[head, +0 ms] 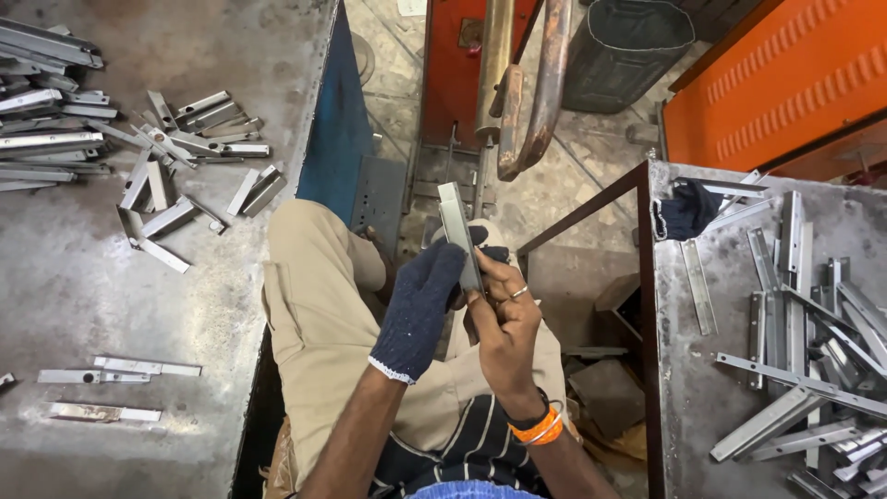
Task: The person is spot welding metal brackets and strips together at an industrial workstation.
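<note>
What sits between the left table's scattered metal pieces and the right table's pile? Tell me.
In the head view: the person's lap, with both hands, the gloved left hand and bare right hand, gripping a metal channel piece.

Scattered metal strips [157,176] crowd the left table [83,305]; its near half is mostly bare. A tangled pile of brackets [813,342] covers the right table [684,388], and the gap between the tables looks narrow.

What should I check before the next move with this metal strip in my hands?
1. Left hand, gloved, holds the strip: ok.
2. Right hand, bare, pinches the strip's lower end: ok.
3. Glove on right hand: not ok.
4. Strip upright between the knees, apart from the machine arms: ok.
5. Strip's edges burr-free: cannot tell.
6. More strips within reach on right table and left table: ok.
</note>
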